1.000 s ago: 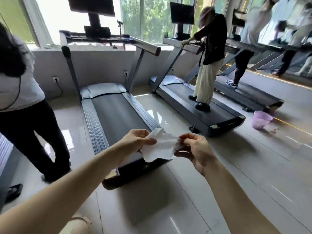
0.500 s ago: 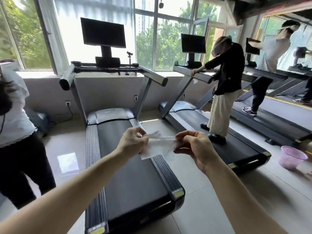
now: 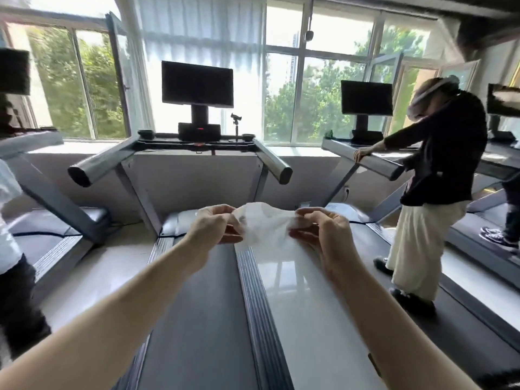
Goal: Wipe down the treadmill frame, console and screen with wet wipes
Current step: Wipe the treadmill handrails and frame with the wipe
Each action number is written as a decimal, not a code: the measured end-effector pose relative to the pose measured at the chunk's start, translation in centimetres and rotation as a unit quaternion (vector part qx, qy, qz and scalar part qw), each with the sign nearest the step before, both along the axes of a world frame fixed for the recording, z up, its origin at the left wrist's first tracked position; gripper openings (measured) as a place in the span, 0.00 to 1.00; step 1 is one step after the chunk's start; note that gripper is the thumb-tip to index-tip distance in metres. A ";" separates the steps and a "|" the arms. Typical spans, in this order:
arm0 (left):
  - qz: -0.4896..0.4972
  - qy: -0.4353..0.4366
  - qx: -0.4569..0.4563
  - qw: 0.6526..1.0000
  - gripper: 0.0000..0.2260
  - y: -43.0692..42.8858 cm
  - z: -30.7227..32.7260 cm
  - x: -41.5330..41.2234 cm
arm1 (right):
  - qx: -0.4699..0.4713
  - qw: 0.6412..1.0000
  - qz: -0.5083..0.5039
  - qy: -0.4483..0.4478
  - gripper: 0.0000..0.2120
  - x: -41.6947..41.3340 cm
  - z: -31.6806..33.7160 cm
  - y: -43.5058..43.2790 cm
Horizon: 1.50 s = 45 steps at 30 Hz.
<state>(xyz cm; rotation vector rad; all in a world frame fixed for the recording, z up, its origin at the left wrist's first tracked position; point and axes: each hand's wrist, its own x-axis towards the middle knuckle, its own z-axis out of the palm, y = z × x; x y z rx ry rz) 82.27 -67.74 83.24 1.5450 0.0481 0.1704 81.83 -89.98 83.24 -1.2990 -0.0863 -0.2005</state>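
Barely begun: left hand (image 3: 213, 226) and right hand (image 3: 320, 229) each pinch an edge of the wet wipe (image 3: 264, 223), stretched between them above the belt (image 3: 197, 305). Handrails (image 3: 273, 161), console (image 3: 197, 140), screen (image 3: 197, 84) apparently unwiped.

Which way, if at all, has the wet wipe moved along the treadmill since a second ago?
Yes. The wet wipe has travelled forward: from over the rear end of the treadmill deck to just before its motor cover, nearer the console.
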 end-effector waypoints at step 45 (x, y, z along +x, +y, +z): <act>0.044 0.212 0.068 0.974 0.19 -13.1 -2.3 59.1 | -0.136 0.983 -0.026 -0.123 0.07 63.9 -11.9 -3.7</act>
